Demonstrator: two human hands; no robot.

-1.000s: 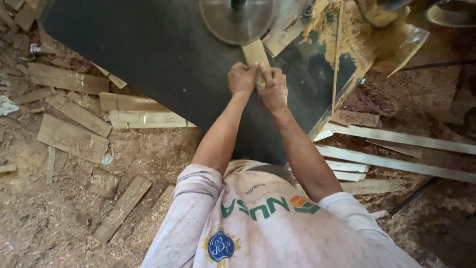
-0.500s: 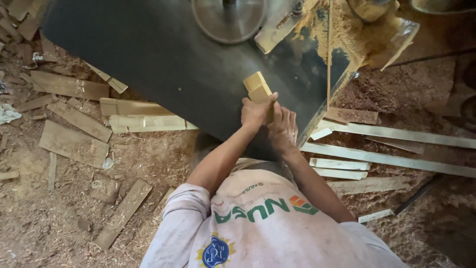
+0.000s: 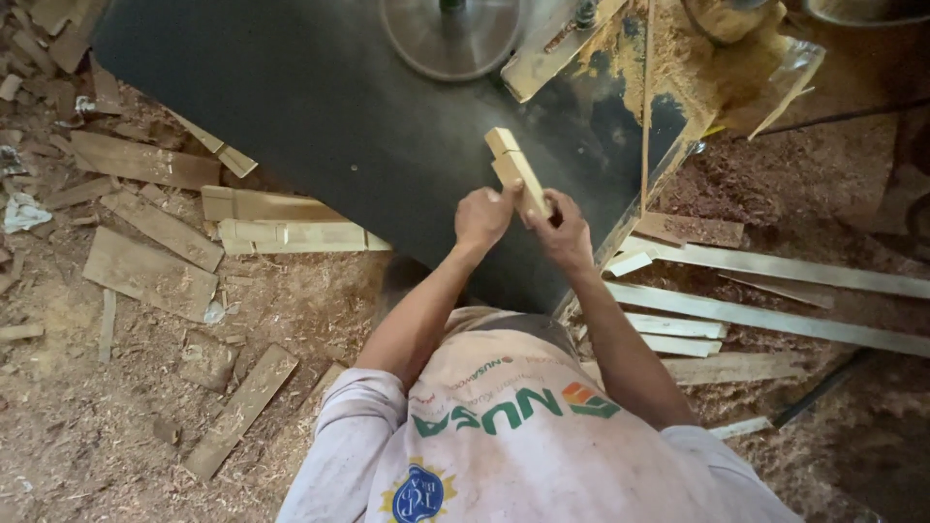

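Floor: sawdust floor (image 3: 87, 426) strewn with offcuts and wooden slats (image 3: 775, 320).
Bench: dark bench (image 3: 320, 107) (dusty at its right end), round saw blade (image 3: 450, 39) at the far edge.
Block: pale wooden block (image 3: 518, 172), tilted above the bench.
Hands: left hand (image 3: 481, 215) and right hand (image 3: 560, 230) both grip the block's near end.

Pale wooden block (image 3: 515, 169), notched at far end, tilted, lifted above dark table

dark bench (image 3: 320, 107) w/ round saw blade (image 3: 451, 39) at top, sawdust heap (image 3: 678, 58) on right edge, wood offcuts (image 3: 145, 271) on sawdust floor (image 3: 87, 416), long pale slats (image 3: 775, 320) at right
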